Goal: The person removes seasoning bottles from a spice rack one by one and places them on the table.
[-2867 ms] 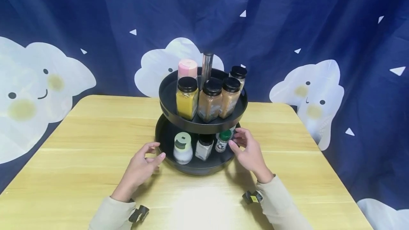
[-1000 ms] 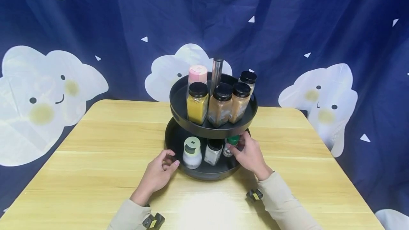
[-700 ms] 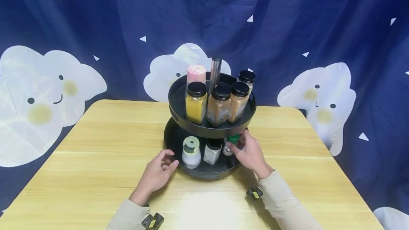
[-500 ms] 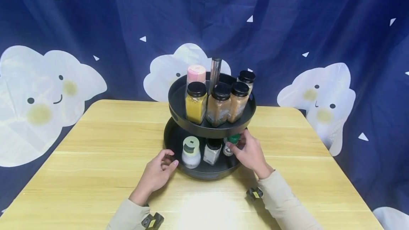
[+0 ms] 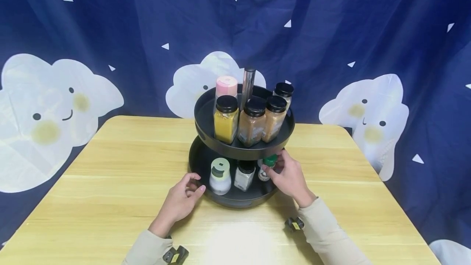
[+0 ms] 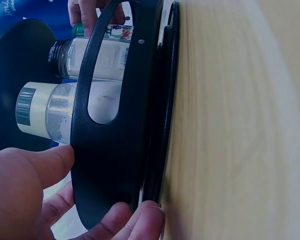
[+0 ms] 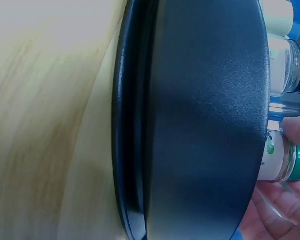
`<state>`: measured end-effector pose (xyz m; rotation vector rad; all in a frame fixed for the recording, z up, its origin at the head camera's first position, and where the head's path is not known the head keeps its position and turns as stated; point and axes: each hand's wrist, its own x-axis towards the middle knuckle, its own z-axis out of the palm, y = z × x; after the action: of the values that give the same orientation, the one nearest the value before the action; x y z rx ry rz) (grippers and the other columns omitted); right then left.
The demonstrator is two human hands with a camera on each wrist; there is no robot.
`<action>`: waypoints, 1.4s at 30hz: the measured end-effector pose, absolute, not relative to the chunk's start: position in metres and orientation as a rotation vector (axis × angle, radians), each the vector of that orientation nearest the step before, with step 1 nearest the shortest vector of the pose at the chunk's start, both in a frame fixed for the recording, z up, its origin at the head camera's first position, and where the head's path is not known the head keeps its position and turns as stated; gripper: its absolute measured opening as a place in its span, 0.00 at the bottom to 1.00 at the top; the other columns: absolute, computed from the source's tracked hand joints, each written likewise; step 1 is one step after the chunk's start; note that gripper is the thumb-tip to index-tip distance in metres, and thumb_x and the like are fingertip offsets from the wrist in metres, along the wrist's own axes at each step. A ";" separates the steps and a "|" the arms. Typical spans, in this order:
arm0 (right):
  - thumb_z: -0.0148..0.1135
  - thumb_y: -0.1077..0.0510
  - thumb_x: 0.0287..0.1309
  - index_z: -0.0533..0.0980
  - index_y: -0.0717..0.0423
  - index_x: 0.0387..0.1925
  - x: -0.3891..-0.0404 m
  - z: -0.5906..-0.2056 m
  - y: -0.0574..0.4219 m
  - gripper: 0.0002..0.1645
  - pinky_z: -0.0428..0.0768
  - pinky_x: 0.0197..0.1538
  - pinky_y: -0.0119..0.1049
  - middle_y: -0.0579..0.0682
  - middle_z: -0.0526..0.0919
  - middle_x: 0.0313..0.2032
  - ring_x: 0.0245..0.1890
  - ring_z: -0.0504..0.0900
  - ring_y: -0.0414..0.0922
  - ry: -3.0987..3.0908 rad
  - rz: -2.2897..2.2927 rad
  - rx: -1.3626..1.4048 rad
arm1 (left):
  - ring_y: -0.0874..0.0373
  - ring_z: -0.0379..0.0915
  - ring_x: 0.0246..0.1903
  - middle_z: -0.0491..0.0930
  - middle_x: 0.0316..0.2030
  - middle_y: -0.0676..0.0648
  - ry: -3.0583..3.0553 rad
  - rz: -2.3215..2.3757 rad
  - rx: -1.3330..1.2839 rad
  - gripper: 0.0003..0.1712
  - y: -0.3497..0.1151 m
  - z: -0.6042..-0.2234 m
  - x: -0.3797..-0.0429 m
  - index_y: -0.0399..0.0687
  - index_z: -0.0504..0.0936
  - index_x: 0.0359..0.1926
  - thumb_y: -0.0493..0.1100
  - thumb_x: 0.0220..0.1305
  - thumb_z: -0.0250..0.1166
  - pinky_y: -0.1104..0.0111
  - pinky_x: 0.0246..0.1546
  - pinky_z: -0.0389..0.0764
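Small round jar with a green cap and white label [image 5: 263,174]: it stands upright, or nearly so, at about four o'clock in the round black lower tray [image 5: 239,203], six o'clock being nearest the wearer. From left to right: the left hand [image 5: 180,198] lies at the tray's eight o'clock, fingers loosely bent against the outer wall, no pinch visible. Inside, a white bottle with a pale green cap [image 5: 220,181] stands toward eight o'clock, a square clear jar with white contents and a black lid [image 5: 243,179] toward five. The right hand [image 5: 289,177], the nearer one, pinches the green-capped jar, which lies at nine to ten o'clock from it, long axis roughly vertical, cap just below the round black upper tray [image 5: 239,152] in the head view. The upper tray bears a pink-capped container [image 5: 226,87] and black-lidded jars: yellow [image 5: 225,126], brown [image 5: 251,129], tan [image 5: 273,126] and one at two o'clock [image 5: 284,90].
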<state>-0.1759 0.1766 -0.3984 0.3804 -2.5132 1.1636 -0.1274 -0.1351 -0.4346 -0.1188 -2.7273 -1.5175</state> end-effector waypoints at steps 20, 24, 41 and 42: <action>0.75 0.60 0.46 0.73 0.62 0.44 -0.173 -0.392 0.182 0.24 0.83 0.36 0.43 0.54 0.83 0.33 0.30 0.83 0.48 -2.507 1.162 0.350 | 0.58 0.78 0.35 0.80 0.37 0.47 -2.719 -1.533 -0.128 0.17 -0.136 -0.434 -0.128 0.46 0.74 0.52 0.43 0.65 0.65 0.62 0.42 0.78; 0.75 0.60 0.46 0.73 0.64 0.44 -0.173 -0.391 0.183 0.25 0.83 0.36 0.44 0.56 0.83 0.33 0.31 0.84 0.51 -2.490 1.162 0.360 | 0.58 0.78 0.35 0.80 0.37 0.47 -2.718 -1.530 -0.125 0.17 -0.135 -0.435 -0.128 0.46 0.74 0.52 0.43 0.65 0.65 0.62 0.42 0.78; 0.75 0.62 0.46 0.73 0.65 0.47 -0.172 -0.388 0.188 0.27 0.83 0.35 0.45 0.57 0.83 0.32 0.29 0.84 0.51 -2.462 1.157 0.360 | 0.59 0.77 0.34 0.80 0.37 0.48 -2.730 -1.524 -0.115 0.16 -0.135 -0.434 -0.127 0.47 0.74 0.52 0.44 0.65 0.65 0.62 0.42 0.77; 0.75 0.62 0.46 0.73 0.65 0.47 -0.172 -0.387 0.189 0.27 0.83 0.35 0.45 0.57 0.83 0.32 0.29 0.84 0.50 -2.458 1.153 0.357 | 0.59 0.77 0.34 0.80 0.36 0.48 -2.729 -1.526 -0.116 0.16 -0.135 -0.434 -0.127 0.47 0.74 0.52 0.44 0.65 0.65 0.62 0.42 0.77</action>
<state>-0.1724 0.1886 -0.3869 0.3573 -2.4584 1.1533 -0.1269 -0.1346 -0.4341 -0.1156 -2.7293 -1.5258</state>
